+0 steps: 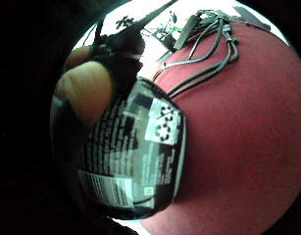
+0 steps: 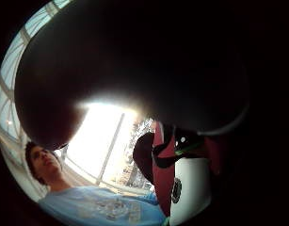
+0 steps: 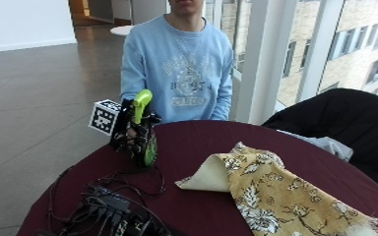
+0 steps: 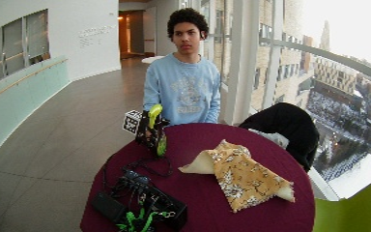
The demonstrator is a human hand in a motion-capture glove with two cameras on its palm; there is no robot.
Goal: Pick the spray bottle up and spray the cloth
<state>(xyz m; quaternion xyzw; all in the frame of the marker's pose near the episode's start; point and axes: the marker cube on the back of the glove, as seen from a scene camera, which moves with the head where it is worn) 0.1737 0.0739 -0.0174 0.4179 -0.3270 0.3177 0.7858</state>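
A dark spray bottle point(image 3: 145, 140) with a lime-green spray head point(image 3: 141, 104) stands upright at the left of the round maroon table point(image 3: 195, 142). My gloved right hand point(image 3: 129, 132) grips its body from the side. The base is down at the tabletop; I cannot tell whether it touches. In the little finger side palm view the bottle's printed label point(image 1: 135, 156) fills the middle, with a finger point(image 1: 86, 93) curled on it. A yellow floral cloth point(image 3: 267, 189) lies crumpled on the table to the right, apart from the bottle. Both also show in the wide view: bottle point(image 4: 154, 130), cloth point(image 4: 247, 176).
A tangle of black cables and boxes point(image 3: 110, 209) lies at the table's near left, close to the bottle. A black jacket point(image 3: 333, 120) hangs over a chair at the far right. A green chair point(image 4: 352, 212) stands beside the table.
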